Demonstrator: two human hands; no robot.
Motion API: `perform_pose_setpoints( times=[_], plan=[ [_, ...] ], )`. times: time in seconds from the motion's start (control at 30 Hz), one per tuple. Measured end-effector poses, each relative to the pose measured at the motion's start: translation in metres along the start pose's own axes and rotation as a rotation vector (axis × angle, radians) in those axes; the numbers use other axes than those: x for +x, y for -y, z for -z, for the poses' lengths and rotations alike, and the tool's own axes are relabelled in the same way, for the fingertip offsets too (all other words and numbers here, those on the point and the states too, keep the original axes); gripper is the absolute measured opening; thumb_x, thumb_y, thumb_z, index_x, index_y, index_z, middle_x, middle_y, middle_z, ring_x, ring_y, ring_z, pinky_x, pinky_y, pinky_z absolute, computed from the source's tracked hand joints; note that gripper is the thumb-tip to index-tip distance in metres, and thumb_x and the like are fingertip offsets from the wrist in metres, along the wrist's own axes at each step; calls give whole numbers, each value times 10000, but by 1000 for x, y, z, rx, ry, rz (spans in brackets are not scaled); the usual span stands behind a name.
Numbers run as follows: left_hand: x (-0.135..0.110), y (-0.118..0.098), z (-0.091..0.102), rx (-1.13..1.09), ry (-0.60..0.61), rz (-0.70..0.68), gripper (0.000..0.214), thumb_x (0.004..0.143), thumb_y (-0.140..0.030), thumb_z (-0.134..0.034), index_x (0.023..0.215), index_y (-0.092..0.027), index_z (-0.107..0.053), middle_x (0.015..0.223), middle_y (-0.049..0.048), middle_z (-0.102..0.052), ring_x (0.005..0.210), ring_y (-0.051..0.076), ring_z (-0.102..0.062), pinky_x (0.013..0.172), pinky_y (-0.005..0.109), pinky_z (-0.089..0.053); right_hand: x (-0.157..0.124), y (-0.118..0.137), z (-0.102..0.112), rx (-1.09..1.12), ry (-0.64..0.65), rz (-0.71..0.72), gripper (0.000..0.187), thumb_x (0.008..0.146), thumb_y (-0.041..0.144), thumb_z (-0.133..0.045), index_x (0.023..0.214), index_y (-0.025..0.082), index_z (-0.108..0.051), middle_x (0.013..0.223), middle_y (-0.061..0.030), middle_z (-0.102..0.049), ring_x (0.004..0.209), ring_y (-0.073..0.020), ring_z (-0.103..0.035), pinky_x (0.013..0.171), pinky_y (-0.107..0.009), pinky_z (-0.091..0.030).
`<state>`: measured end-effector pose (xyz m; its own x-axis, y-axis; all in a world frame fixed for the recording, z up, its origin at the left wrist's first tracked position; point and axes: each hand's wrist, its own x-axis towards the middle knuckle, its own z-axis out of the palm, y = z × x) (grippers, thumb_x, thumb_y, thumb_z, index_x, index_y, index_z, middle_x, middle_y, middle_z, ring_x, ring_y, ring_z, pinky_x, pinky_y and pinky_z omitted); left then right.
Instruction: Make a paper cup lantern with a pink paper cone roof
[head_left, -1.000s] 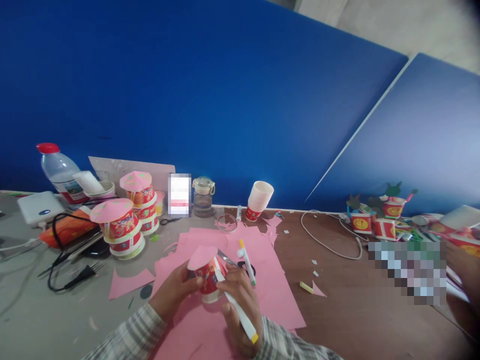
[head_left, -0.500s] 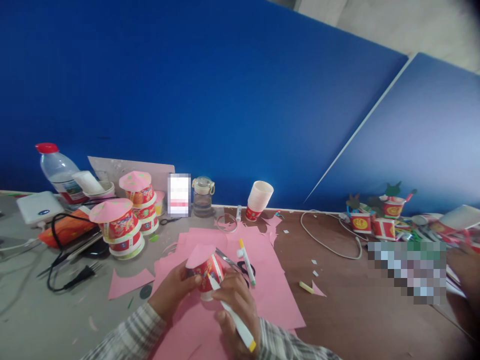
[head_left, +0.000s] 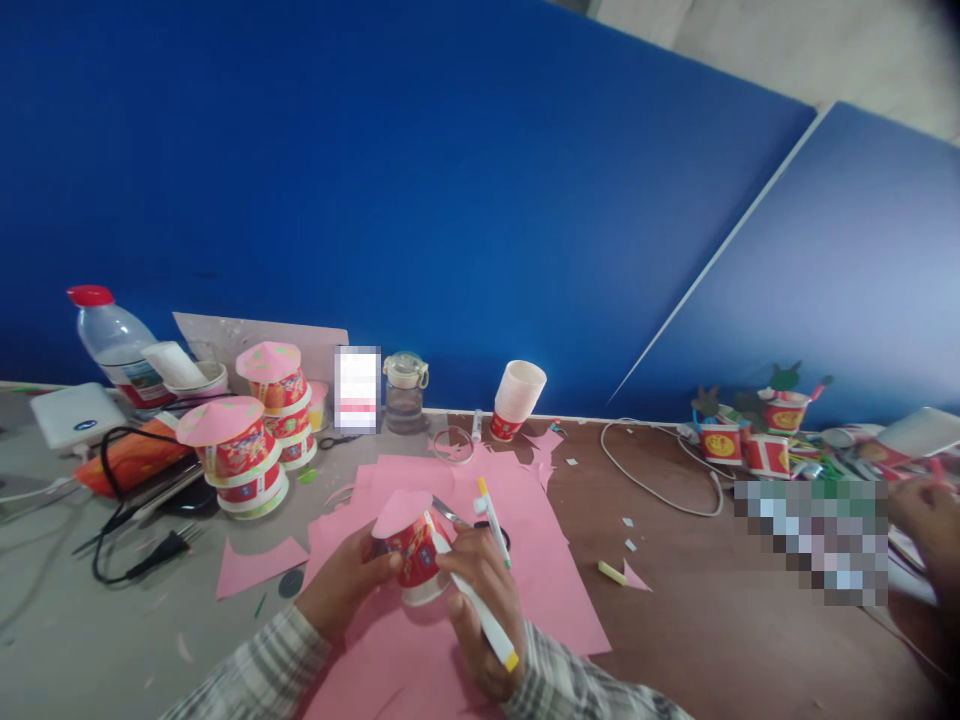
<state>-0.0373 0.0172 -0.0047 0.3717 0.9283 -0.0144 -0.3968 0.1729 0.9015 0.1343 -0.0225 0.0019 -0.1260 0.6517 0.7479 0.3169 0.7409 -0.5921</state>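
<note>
My left hand [head_left: 351, 580] grips a red paper cup [head_left: 421, 562] from its left side. The cup is tilted, and a pink paper cone [head_left: 403, 512] sits on its upper end. In my right hand [head_left: 487, 600] is a white marker [head_left: 487, 628] with a yellow end, its other end close to the cup's printed side. Whether that tip touches the cup I cannot tell. Beneath both hands lie pink paper sheets [head_left: 555, 600]. Partly hidden behind my right hand is a pair of scissors [head_left: 448, 510], and a second white marker [head_left: 492, 520] lies beside it.
Stacked red cups with pink cone tops [head_left: 238, 455] stand at left, near a black plug [head_left: 169, 548] and a bottle [head_left: 120, 345]. A glass jar [head_left: 405, 395] and a cup stack [head_left: 519, 400] stand by the blue partition [head_left: 450, 200]. Another person's hand [head_left: 926, 520] is at far right.
My right hand and the marker have shifted slightly right, uncovering more of the cup's side. My left hand stays around the cup. The other person's hand at far right has moved further into view.
</note>
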Motion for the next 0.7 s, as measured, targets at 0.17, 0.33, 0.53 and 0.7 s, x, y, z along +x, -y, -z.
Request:
perform_pose_setpoints(
  times=[0.17,0.33,0.53,0.7],
  plan=[
    [0,-1,0,-4,8,-7,495,536,-261,-702,1000,-172,-556,892,88,-678,850,316,-554,752,460,-427,1,0,1,-9,15,-2,221,883,319,-453,950,192,-622,779,-35,-593,738,-223,-596,844,-507,-460],
    [0,-3,-3,-32,-3,5,473,538,-277,-698,980,-167,-568,844,89,-686,808,309,-569,717,446,-442,-3,1,-1,-16,30,12,214,873,333,-456,945,219,-623,774,-23,-596,722,-227,-594,841,-520,-455],
    [0,0,0,-16,-16,16,380,548,-290,-687,895,-154,-610,775,81,-697,746,299,-586,637,405,-461,-6,7,-3,-10,50,33,205,858,341,-471,937,233,-627,772,-28,-611,728,-255,-611,823,-510,-468],
    [1,-2,-1,-36,-11,20,450,535,-284,-699,956,-170,-587,854,88,-689,822,316,-570,711,438,-447,0,6,2,-8,19,18,213,870,332,-457,945,218,-621,775,-34,-601,715,-244,-602,790,-508,-476]
  ],
)
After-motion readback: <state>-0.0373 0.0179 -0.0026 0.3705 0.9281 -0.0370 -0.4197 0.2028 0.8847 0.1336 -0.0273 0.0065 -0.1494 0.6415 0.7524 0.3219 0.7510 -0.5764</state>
